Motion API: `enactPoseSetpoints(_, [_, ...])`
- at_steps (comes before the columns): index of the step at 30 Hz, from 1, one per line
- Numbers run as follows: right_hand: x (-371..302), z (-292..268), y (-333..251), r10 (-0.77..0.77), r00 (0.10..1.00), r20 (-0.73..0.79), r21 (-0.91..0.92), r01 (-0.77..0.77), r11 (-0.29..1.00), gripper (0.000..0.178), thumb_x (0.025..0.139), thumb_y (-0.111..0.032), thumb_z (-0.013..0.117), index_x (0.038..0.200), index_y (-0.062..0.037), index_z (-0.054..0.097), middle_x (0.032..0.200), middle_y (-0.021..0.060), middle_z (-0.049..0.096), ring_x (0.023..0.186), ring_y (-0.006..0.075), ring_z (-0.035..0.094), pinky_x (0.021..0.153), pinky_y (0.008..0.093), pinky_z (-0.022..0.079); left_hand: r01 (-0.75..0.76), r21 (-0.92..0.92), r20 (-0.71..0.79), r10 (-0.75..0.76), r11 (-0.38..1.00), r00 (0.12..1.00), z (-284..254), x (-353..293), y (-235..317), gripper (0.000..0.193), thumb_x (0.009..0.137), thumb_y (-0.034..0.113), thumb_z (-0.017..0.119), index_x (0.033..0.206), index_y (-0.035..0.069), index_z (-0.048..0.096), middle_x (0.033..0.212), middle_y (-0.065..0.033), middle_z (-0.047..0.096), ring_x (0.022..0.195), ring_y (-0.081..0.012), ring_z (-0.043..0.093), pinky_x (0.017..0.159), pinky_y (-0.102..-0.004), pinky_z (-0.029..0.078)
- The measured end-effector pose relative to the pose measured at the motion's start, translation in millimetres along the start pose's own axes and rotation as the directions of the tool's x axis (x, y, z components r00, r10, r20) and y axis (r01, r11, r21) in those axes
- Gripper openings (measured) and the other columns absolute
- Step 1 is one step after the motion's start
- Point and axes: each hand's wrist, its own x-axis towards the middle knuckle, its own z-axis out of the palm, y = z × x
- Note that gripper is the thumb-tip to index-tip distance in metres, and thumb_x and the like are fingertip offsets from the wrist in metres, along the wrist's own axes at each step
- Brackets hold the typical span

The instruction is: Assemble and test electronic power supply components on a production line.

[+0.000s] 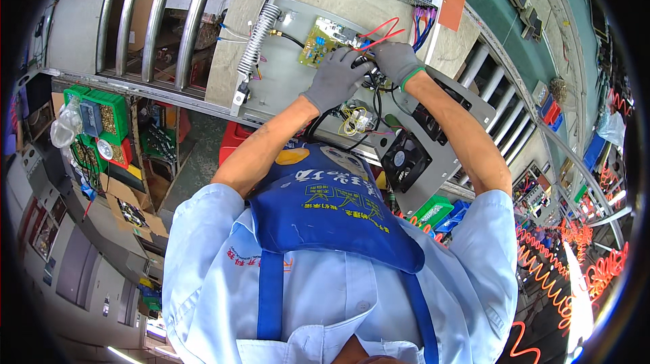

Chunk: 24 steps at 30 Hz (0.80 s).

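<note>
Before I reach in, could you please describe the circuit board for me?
Over the grey metal panel, find the gloved left hand. Just beyond it lies the circuit board, flat and yellowish, unlike the pale, long coil to its left.

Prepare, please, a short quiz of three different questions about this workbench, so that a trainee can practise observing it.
1. True or false: the left hand and the right hand both wear grey gloves.
2. Choose one. Which item lies to the left of the circuit board?
A) the black cooling fan
B) the pale coiled cable
C) the orange-brown rectangular sheet
3. Short answer: What colour are the loose wires arching just above the right hand?

Key:
1. True.
2. B.
3. Red.
</note>
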Motion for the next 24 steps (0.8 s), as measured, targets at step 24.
enactPoseSetpoints(24, [26.8, 5.7, 33.8, -0.113, 0.993, 0.03, 0.39, 0.092, 0.916, 0.046, 0.086, -0.013, 0.066, 0.128, -0.002, 0.05, 0.106, 0.028, 0.066, 0.097, 0.0428, 0.065, 0.083, 0.0485, 0.053, 0.0, -0.008, 0.028, 0.0, 1.0, 1.0, 0.3, 2.0, -2.0, 0.04, 0.086, 0.027, 0.066, 0.126, 0.025, 0.064, 0.124, -0.0095, 0.055, 0.116, -0.031, 0.049, 0.095, -0.0468, 0.041])
